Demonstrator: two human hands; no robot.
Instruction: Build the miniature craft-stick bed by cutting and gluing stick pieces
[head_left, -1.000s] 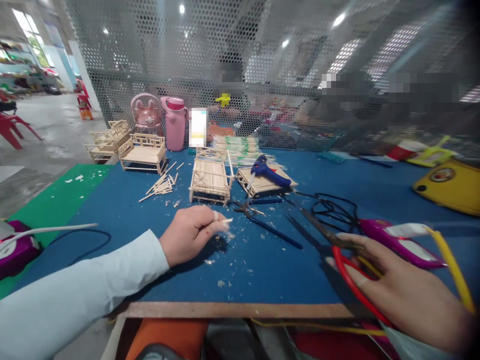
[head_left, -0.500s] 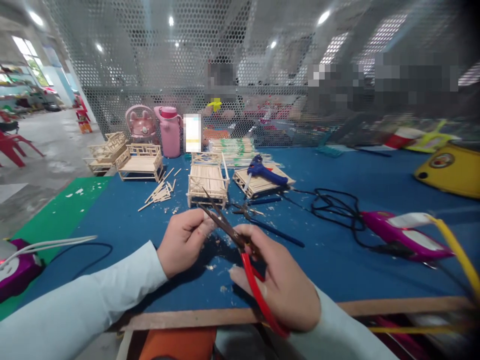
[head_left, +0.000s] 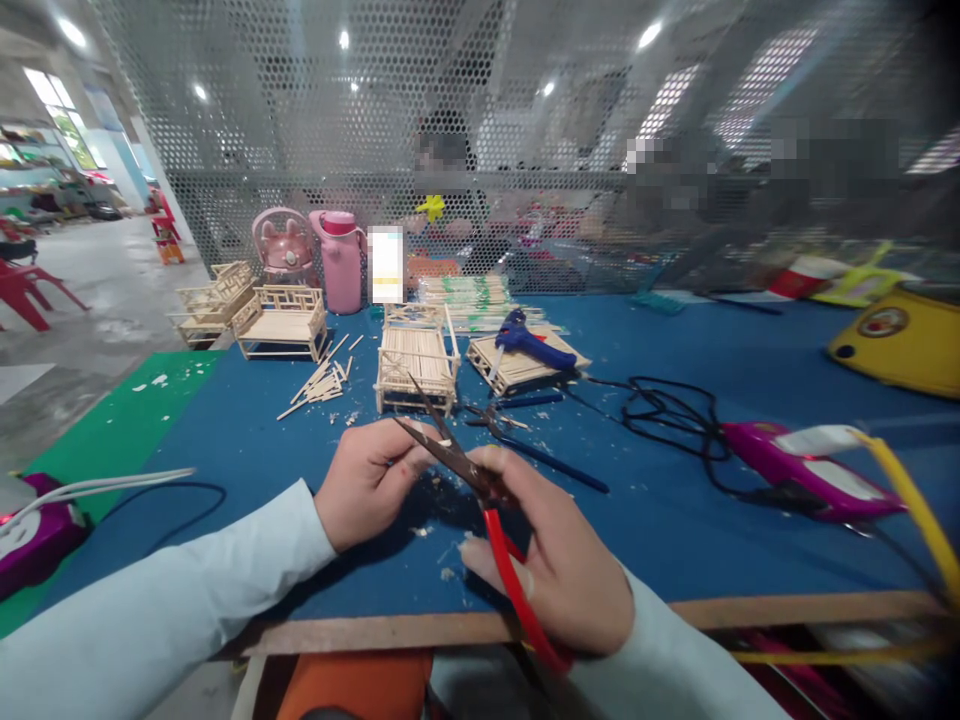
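Red-handled scissors (head_left: 504, 560) are in my right hand (head_left: 559, 560), its fingers around the handles and the blades parted toward the upper left. My left hand (head_left: 375, 485) is pinched closed at the blades, with a small pale stick piece (head_left: 444, 443) showing between them; most of what it holds is hidden. Just beyond the blades stands a small stick-built chair frame (head_left: 416, 360). To its right a blue glue gun (head_left: 534, 345) lies on a flat stick panel (head_left: 510, 372). Blue-handled pliers (head_left: 551, 462) lie nearer, beside my right hand.
Loose cut sticks (head_left: 322, 385) and a small bamboo bench (head_left: 281, 322) are at the left. Behind stand a pink flask (head_left: 342, 262) and stick bundles (head_left: 469, 300) before a mesh screen (head_left: 300, 110). A purple power strip (head_left: 817, 475) with cords lies right.
The scissors' blades and my right hand have shifted slightly. A pale stick end now shows more clearly between the blades. My left hand has barely moved.
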